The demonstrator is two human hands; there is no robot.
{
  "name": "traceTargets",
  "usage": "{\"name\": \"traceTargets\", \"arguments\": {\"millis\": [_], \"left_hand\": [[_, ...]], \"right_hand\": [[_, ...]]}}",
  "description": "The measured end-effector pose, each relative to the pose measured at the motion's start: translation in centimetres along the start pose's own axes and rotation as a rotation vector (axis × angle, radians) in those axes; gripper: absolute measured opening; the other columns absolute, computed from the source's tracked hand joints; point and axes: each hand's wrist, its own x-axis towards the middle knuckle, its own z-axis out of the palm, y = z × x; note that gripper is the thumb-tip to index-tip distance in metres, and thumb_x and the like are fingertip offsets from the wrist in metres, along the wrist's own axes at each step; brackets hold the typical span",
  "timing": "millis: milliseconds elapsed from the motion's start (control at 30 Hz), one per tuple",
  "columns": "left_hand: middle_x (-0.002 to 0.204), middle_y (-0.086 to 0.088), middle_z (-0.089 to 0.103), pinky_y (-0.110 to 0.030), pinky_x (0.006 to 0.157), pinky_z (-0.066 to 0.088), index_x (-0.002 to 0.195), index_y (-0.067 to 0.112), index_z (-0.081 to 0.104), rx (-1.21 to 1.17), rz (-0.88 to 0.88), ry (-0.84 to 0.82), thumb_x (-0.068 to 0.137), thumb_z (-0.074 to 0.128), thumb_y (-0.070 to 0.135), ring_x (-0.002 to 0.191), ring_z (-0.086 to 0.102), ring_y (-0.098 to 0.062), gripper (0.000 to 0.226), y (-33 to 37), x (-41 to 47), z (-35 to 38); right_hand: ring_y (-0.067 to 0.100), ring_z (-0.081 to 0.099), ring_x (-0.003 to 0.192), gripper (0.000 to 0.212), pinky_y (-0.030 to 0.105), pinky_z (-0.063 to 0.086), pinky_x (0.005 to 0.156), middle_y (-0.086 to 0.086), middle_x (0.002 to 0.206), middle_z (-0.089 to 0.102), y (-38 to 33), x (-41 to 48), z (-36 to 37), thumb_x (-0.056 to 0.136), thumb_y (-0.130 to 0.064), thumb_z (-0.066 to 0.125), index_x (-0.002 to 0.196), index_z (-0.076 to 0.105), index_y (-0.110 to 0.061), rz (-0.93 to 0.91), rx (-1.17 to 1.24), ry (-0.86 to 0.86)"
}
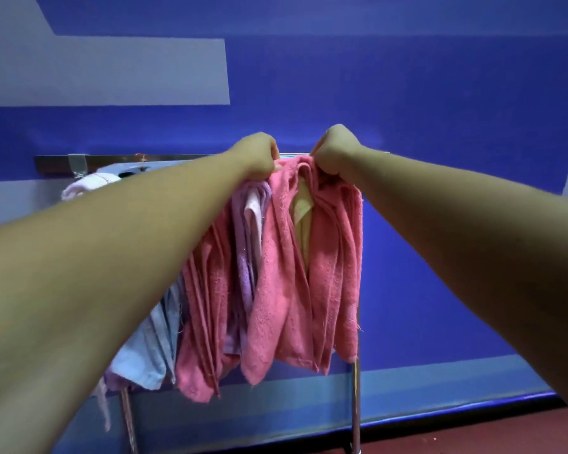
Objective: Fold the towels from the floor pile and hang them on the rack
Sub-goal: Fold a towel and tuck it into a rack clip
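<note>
A pink towel [286, 276] hangs folded over the top bar of a metal rack [356, 404]. My left hand [254, 155] grips its top edge on the left, fingers curled. My right hand [335, 152] grips the same towel's top on the right. A pale yellow towel [302, 221] shows between the pink folds. To the left hang a lilac towel [246, 257], another pink towel [204, 322], a light blue towel [151, 348] and a pale pink towel [79, 188], partly hidden by my left forearm.
A blue and grey wall stands right behind the rack. A metal rail [59, 163] runs along the wall at the left. A strip of red floor [473, 434] shows at the bottom right. The floor pile is out of view.
</note>
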Motion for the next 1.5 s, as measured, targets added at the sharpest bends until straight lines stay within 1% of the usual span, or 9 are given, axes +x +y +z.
{"name": "traceTargets", "arguments": {"millis": [333,467,667,767,933,1033,1100,1300,1500], "left_hand": [[0.114,-0.018,0.06,-0.045,0.089,0.046,0.114,0.01,0.059,0.145,0.132,0.196,0.094,0.057,0.014,0.11,0.054,-0.038,0.02,0.4,-1.5,2.4],[0.126,-0.015,0.064,-0.039,0.093,0.045,0.122,0.011,0.062,-0.044,0.102,0.117,0.099,0.046,0.019,0.118,0.055,-0.033,0.029,1.8,-3.3,2.7],[0.12,-0.016,0.067,-0.036,0.093,0.047,0.102,0.01,0.066,-0.327,-0.067,-0.087,0.107,0.033,0.029,0.117,0.06,-0.033,0.039,4.2,-4.4,1.5],[0.122,-0.015,0.067,-0.04,0.1,0.05,0.108,0.014,0.07,-0.444,-0.122,-0.161,0.105,0.034,0.035,0.117,0.062,-0.031,0.042,4.8,-4.3,1.3],[0.148,-0.011,0.05,-0.033,0.11,0.035,0.139,0.014,0.055,-0.279,-0.136,-0.152,0.105,0.026,0.052,0.135,0.047,-0.029,0.06,5.6,-3.8,2.1],[0.147,-0.007,0.051,-0.036,0.113,0.035,0.14,0.016,0.054,-0.34,-0.156,-0.149,0.103,0.029,0.056,0.134,0.048,-0.026,0.06,5.1,-3.6,2.6],[0.141,-0.004,0.056,-0.038,0.112,0.039,0.137,0.017,0.057,-0.43,-0.185,-0.165,0.097,0.035,0.063,0.129,0.053,-0.025,0.065,4.9,-3.5,3.0],[0.136,-0.01,0.061,-0.044,0.109,0.044,0.125,0.028,0.066,-0.801,-0.263,-0.127,0.078,0.041,0.074,0.124,0.058,-0.026,0.07,4.9,-4.1,4.1],[0.122,-0.01,0.069,-0.051,0.104,0.047,0.131,0.02,0.057,-1.299,-0.349,0.025,0.075,0.04,0.088,0.115,0.065,-0.027,0.09,3.3,-5.2,6.7]], "right_hand": [[0.026,0.064,0.07,0.023,0.033,0.049,0.061,0.016,0.078,0.071,2.1,-3.6,1.4,0.087,-0.006,0.052,0.084,0.074,0.0,-0.244,0.097,0.035],[0.009,0.049,0.052,0.033,0.029,0.04,0.055,-0.005,0.064,0.054,3.4,-5.3,2.3,0.099,-0.016,0.046,0.069,0.061,-0.015,-0.137,0.584,-0.069],[0.031,0.067,0.096,0.075,0.038,0.059,0.083,0.03,0.113,0.069,6.0,-7.0,4.9,0.103,-0.06,0.033,0.126,0.059,0.006,0.196,1.253,-0.244],[0.035,0.062,0.122,0.083,0.026,0.049,0.076,0.023,0.131,0.064,7.3,-7.6,5.9,0.1,-0.068,0.014,0.114,0.074,-0.012,0.236,1.152,-0.421],[0.01,0.063,0.077,0.05,0.025,0.05,0.063,-0.01,0.084,0.067,10.1,-6.5,6.8,0.095,-0.07,0.041,0.101,0.069,-0.029,0.266,1.061,-0.168],[0.007,0.059,0.089,0.045,0.031,0.049,0.084,-0.014,0.096,0.063,11.9,-4.9,6.7,0.089,-0.073,0.043,0.107,0.062,-0.036,0.223,0.854,-0.071],[0.001,0.055,0.079,0.044,0.024,0.043,0.076,-0.018,0.085,0.06,12.1,-4.3,7.3,0.086,-0.076,0.046,0.09,0.063,-0.036,0.213,0.86,-0.044],[0.022,0.066,0.12,0.063,0.042,0.044,0.111,0.006,0.126,0.071,7.3,-5.9,7.6,0.09,-0.067,0.05,0.129,0.068,-0.02,0.03,1.102,-0.313],[0.023,0.067,0.117,0.063,0.047,0.045,0.112,0.008,0.124,0.072,3.8,-5.8,5.2,0.086,-0.071,0.043,0.117,0.071,-0.025,0.003,0.94,-0.231]]}}
